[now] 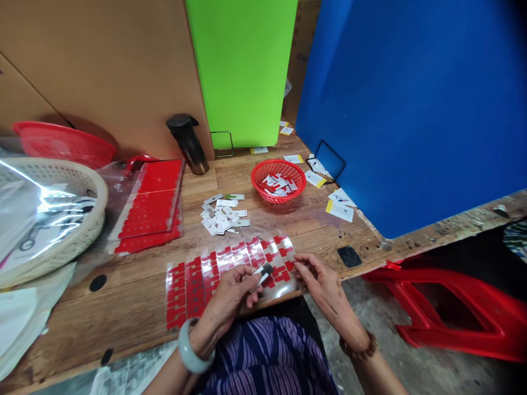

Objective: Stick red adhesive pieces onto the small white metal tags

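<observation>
My left hand point(236, 288) pinches a small white tag with a dark end point(265, 271) between thumb and fingers, above a clear sheet of red stickers point(193, 285). At the sheet's right edge, my right hand point(323, 282) has its thumb and forefinger drawn together on a red sticker point(289, 265); I cannot tell whether it is lifted off. Beyond the sheet lies a loose pile of small white and grey tags point(222, 216). A red plastic basket point(257, 189) behind it holds red-and-white pieces.
Stacked red sticker sheets point(152, 197) and a pale basket point(96, 208) lie left. A black flask point(189, 145) stands at the back. Green point(242, 71) and blue point(403, 109) boards rise behind. Cards point(341, 211) and a dark pad point(349, 256) lie right, beside a red stool point(453, 318).
</observation>
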`<move>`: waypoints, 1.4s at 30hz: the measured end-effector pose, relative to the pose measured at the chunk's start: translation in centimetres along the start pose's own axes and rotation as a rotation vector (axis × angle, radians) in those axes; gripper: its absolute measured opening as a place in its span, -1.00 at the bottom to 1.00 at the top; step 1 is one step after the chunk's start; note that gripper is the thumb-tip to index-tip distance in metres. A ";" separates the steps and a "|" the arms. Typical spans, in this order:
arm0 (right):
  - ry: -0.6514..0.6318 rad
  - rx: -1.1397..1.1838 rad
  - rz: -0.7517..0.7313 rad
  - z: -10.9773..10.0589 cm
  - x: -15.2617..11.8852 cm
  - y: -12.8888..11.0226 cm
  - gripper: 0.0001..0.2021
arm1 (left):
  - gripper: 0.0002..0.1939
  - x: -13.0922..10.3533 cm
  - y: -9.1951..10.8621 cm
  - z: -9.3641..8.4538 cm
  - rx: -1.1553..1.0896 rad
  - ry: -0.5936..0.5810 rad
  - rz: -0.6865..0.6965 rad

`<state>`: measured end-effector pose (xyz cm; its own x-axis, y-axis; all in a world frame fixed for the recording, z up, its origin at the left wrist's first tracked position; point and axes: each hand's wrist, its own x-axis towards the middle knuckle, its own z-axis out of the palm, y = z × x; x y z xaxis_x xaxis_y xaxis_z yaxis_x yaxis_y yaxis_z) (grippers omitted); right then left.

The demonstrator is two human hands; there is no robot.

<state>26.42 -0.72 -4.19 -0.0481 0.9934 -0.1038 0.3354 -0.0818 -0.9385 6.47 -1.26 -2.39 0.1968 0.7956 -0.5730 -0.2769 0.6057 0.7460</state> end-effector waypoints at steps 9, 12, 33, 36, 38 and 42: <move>-0.044 -0.383 -0.210 1.5 0.1 0.1 -0.86 | -0.72 2.2 0.0 0.6 -0.037 0.106 0.095; -0.035 -0.381 -0.223 1.5 -0.2 0.4 -0.87 | -0.76 2.5 -0.1 1.0 -0.038 0.123 0.086; -0.016 -0.415 -0.290 1.8 -0.9 1.8 -0.86 | -0.81 3.2 -1.2 2.0 0.000 0.143 0.130; -0.076 -0.423 -0.265 1.4 -0.4 0.8 -0.89 | -0.79 3.3 -1.3 2.1 0.001 0.150 0.135; -0.085 -0.429 -0.264 1.4 -0.3 0.5 -0.88 | -0.78 3.3 -1.3 2.1 0.001 0.153 0.138; -0.001 -0.424 -0.266 1.9 -0.8 0.7 -0.87 | -0.76 3.3 -1.4 2.1 -0.006 0.151 0.152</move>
<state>24.92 -1.72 -5.36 -0.1848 0.9753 0.1207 0.6642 0.2145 -0.7161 9.48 0.55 -4.66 0.0090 0.8667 -0.4987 -0.2985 0.4783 0.8259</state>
